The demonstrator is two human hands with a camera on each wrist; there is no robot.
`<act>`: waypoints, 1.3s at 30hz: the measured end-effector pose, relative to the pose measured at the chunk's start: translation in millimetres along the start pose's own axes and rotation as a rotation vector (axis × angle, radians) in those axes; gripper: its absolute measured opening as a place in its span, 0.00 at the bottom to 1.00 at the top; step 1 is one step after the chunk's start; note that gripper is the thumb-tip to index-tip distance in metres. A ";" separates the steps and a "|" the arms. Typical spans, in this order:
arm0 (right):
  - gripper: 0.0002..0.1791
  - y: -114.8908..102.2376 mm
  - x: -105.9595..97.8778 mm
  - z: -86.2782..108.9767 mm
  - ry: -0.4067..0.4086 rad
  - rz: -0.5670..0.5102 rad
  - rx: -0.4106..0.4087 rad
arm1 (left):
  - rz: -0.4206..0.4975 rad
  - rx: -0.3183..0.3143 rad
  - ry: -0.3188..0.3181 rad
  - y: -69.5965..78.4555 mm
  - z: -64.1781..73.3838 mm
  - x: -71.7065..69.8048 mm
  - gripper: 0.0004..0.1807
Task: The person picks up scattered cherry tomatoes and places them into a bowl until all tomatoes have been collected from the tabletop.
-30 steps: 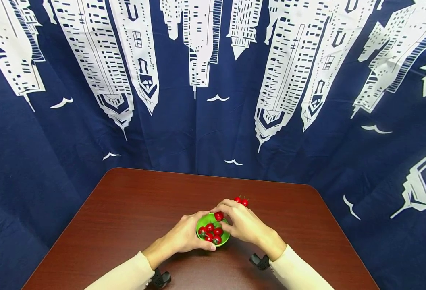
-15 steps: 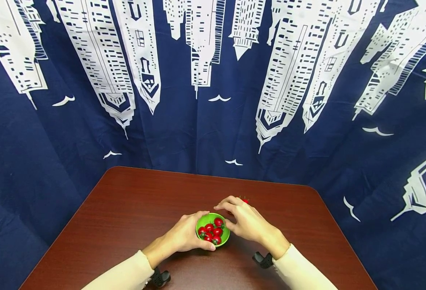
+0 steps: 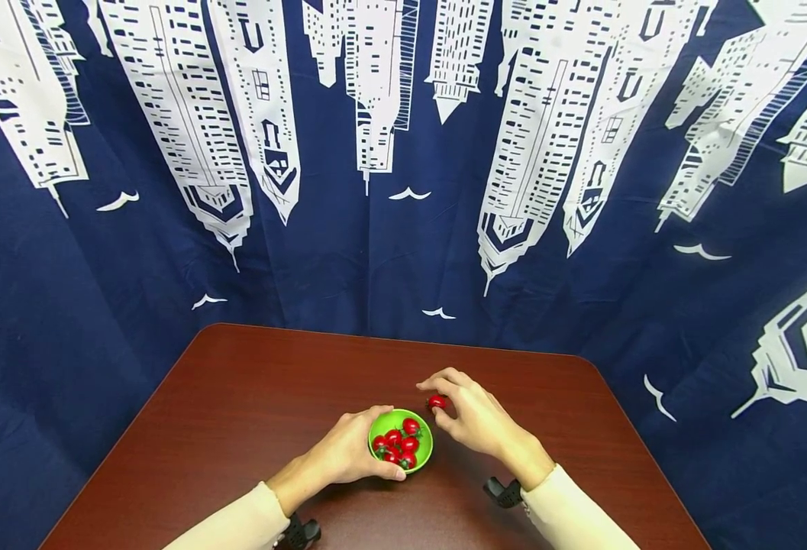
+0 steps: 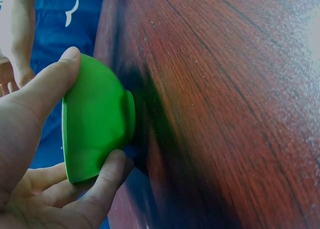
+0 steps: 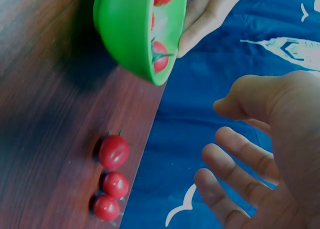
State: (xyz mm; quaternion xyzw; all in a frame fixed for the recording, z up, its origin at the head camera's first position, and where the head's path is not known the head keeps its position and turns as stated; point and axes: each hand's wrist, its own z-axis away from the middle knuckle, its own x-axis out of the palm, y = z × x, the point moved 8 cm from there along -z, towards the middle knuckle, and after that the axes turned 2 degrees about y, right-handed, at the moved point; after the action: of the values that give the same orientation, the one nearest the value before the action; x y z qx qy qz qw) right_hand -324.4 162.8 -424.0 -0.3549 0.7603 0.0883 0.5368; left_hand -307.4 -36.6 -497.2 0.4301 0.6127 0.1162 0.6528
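My left hand (image 3: 348,449) holds a small green bowl (image 3: 389,419), thumb and fingers around its side. In the left wrist view, the thumb lies at the rim of the bowl (image 4: 97,114) and a fingertip touches near its foot. Several red cherry tomatoes (image 3: 411,426) with green stems lie inside. To the right of the bowl is my right hand (image 3: 475,416), its fingers spread and nothing between them in the right wrist view. Close by its fingertips, a cherry tomato (image 3: 436,402) shows on the table. The right wrist view reveals three cherry tomatoes (image 5: 114,152) in a row there.
The brown wooden table (image 3: 272,382) has rounded far corners. Behind it hangs a dark blue cloth (image 3: 334,267) printed with white upside-down buildings and birds. A black wrist device (image 3: 502,493) sits under the right wrist, another black device (image 3: 298,531) under the left.
The right hand has let a cherry tomato drop into the bowl, then moved away from it to the right, over the tomatoes on the table. The left hand stays on the bowl.
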 end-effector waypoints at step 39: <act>0.26 65.3 41.4 1.7 -0.114 -0.030 0.157 | -0.008 -0.037 0.006 -1.5 1.9 1.3 0.59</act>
State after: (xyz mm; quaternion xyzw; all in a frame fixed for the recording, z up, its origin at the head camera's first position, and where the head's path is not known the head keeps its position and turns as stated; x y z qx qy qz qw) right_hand -371.7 193.1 -477.3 -0.3176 0.7277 0.0402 0.6066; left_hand -306.0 -37.4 -499.4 0.4151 0.6141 0.1264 0.6592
